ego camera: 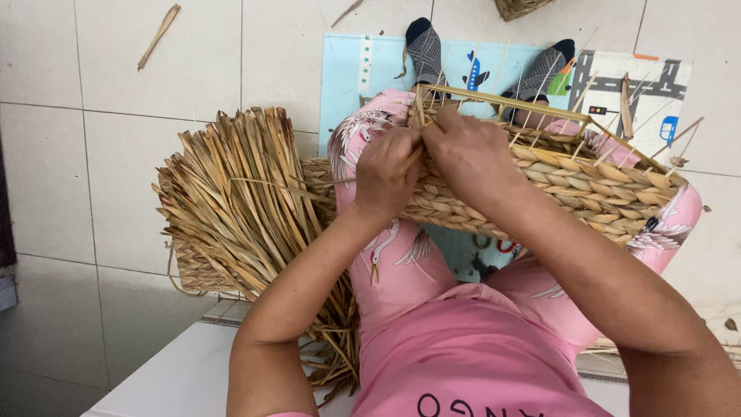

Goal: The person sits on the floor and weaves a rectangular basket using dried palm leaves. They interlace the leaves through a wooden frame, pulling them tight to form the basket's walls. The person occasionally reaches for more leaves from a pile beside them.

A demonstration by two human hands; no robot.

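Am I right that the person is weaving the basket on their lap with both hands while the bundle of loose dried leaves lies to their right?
Not quite: the head view shows the bundle of dried leaves on their left. Both the left hand and right hand do work the basket on the lap.

tiled floor | play mat | straw bundle | loose strip

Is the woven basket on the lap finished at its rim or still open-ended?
Unfinished: the woven basket has bare upright stakes sticking above its braided rows, where the left hand and right hand grip strands.
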